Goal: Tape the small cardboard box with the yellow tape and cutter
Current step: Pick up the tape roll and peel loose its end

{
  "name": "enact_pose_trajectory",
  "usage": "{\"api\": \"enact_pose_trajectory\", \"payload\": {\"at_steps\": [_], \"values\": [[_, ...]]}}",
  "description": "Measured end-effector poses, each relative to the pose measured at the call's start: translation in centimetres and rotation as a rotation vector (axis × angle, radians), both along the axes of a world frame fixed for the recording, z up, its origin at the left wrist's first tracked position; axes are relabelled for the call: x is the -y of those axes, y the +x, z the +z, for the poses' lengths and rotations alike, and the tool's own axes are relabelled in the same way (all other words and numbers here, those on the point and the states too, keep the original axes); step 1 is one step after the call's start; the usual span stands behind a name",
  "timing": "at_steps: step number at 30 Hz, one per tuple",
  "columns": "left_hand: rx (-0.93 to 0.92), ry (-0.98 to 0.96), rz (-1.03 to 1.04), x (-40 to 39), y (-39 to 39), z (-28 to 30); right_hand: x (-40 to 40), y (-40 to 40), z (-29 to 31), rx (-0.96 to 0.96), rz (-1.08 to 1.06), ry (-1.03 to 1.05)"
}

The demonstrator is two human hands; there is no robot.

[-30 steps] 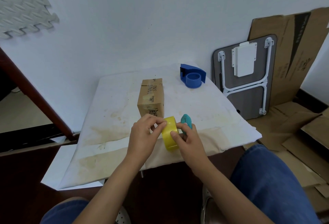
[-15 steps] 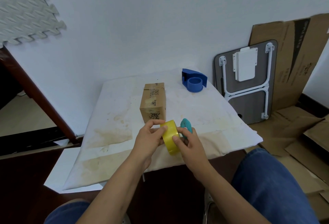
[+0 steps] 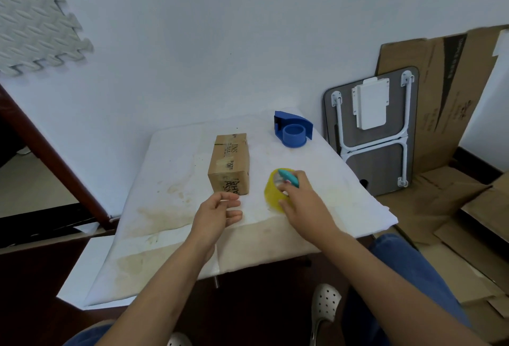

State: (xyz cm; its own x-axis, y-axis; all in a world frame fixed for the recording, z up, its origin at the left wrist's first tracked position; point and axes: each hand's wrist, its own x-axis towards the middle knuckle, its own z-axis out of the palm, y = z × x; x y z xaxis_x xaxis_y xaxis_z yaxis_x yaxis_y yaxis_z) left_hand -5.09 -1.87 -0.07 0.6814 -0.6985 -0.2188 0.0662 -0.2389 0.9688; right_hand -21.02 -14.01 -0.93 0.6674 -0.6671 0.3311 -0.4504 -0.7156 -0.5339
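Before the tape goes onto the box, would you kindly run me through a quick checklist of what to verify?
1. Yellow tape roll in right hand: ok.
2. Teal cutter within reach, at the same hand: ok.
3. Left hand free, empty: ok.
4. Cardboard box on the table, top facing up: ok.
5. Free tape end pulled loose: cannot tell.
6. Blue dispenser clear of the box: ok.

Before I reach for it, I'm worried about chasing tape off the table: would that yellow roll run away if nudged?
Probably not as it lies. The yellow roll seems to lie nearly flat on the cloth, so a nudge would likely slide it. Stood on edge, its round rim would probably roll. The right hand holds it and a teal cutter now.
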Motion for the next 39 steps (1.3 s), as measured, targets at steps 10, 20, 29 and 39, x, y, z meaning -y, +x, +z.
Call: {"api": "enact_pose_trajectory", "payload": {"at_steps": [10, 20, 29, 39], "values": [[0.032, 0.005, -0.007, 2.6, 2.3, 1.5, 9.3, 2.8, -1.1, -0.322, -0.092, -0.194], [0.041, -0.020, -0.044, 3.6, 2.6, 2.3, 11.1, 1.2, -1.4, 0.045, -0.135, 0.045], [0.049, -0.015, -0.061, 4.6, 1.5, 2.5, 11.9, 0.0, 1.0, -0.002, -0.168, 0.072], [0.057, -0.034, -0.063, 2.2, 3.3, 3.3, 13.2, 2.0, 0.1, -0.276, -0.275, -0.011]]}}
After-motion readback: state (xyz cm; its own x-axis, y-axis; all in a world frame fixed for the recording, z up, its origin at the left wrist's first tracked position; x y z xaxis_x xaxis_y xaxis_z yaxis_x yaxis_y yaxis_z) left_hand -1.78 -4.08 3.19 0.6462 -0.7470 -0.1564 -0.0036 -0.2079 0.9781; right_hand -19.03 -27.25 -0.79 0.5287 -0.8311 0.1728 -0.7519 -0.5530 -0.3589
